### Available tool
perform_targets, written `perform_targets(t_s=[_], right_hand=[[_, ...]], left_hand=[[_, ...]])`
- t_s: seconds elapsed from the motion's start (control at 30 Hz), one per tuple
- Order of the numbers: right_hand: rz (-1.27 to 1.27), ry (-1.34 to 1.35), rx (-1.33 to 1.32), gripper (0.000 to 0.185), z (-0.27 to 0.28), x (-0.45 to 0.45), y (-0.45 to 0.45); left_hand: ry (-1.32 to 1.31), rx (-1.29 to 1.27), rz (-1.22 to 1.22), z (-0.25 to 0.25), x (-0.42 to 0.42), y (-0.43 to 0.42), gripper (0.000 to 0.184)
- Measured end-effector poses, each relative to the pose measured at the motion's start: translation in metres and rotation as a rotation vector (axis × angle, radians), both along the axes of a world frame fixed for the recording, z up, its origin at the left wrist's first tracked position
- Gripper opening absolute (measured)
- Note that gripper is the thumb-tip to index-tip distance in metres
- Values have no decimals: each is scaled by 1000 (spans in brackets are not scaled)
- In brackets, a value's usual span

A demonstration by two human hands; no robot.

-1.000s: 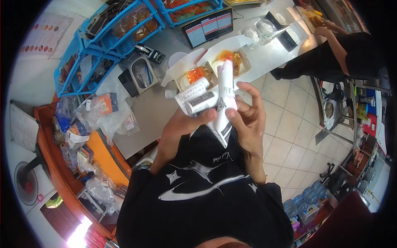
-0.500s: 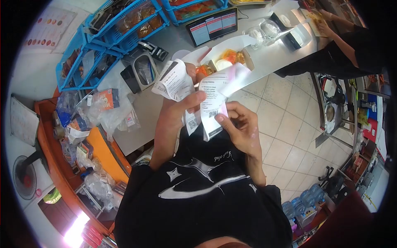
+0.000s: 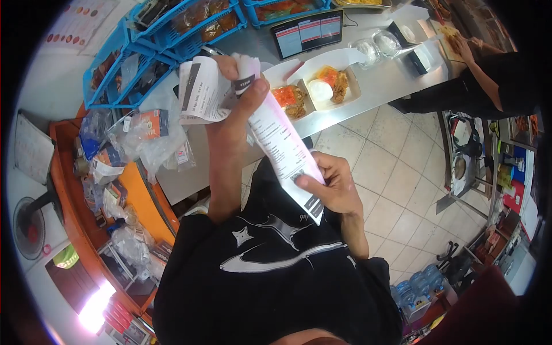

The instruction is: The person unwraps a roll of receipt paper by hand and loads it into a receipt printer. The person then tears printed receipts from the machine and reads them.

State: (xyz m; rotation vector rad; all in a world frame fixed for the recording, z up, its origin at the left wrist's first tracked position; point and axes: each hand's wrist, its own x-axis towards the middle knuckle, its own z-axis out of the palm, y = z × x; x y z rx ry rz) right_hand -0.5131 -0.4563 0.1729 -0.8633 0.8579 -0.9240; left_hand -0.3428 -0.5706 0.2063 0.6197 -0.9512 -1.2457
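My left hand point(image 3: 233, 118) pinches the top end of a long printed receipt point(image 3: 279, 144). A second, curled receipt point(image 3: 202, 95) hangs from the same hand on its outer side. My right hand point(image 3: 338, 187) grips the long receipt near its lower end, thumb on the printed face. The strip is stretched slantwise between both hands, in front of my black shirt. Beyond the hands, two open paper food boxes sit on the metal counter point(image 3: 382, 77). White rice point(image 3: 320, 90) and fried chicken point(image 3: 340, 87) show in the right one; red-topped food point(image 3: 287, 98) shows in the left one.
A tablet point(image 3: 306, 34) stands behind the boxes, with clear-lidded cups point(image 3: 376, 47) to its right. Blue plastic baskets point(image 3: 123, 69) rise at the left, above plastic bags point(image 3: 155, 144). At the far right, another person's hand point(image 3: 464, 49) is over a cutting board.
My left hand has moved up and left with the curled receipt. The long receipt, bunched before, is now drawn out straight, and its lower end has shifted down and right.
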Motion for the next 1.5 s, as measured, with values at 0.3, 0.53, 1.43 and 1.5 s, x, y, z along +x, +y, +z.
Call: perform_targets(t_s=[0.3, 0.53, 1.43, 1.5], right_hand=[[-64, 29, -46, 22, 1, -5, 6], [-150, 146, 5, 18, 11, -7, 4], [-235, 413, -46, 21, 9, 13, -27], [-177, 531, -163, 14, 6, 7, -25]], left_hand=[[-561, -201, 157, 16, 22, -13, 19], [-901, -449, 245, 27, 34, -21, 23], [-412, 412, -209, -29, -14, 49, 18], [-444, 423, -235, -28, -15, 50, 17]])
